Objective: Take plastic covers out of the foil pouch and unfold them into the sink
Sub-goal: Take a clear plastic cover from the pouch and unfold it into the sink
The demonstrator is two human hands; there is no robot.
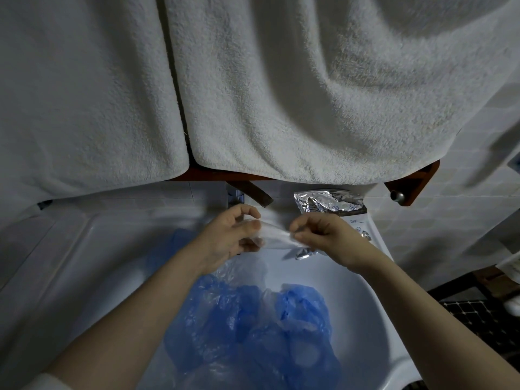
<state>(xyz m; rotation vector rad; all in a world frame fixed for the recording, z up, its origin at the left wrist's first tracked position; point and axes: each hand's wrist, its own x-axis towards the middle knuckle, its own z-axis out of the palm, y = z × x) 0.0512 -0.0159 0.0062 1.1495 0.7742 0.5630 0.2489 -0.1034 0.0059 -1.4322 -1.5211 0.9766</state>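
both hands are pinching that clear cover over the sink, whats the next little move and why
Probably pull the hands apart to spread it open. The left hand and right hand pinch a clear cover, bunched narrow between them, above the sink, where opened blue covers already lie.

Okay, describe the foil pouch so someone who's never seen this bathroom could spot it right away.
Start at the white sink, then look along its back ledge, right of the tap and just below the hanging white towels. The foil pouch lies there: crinkled, shiny silver, unlike the soft blue plastic covers piled in the basin.
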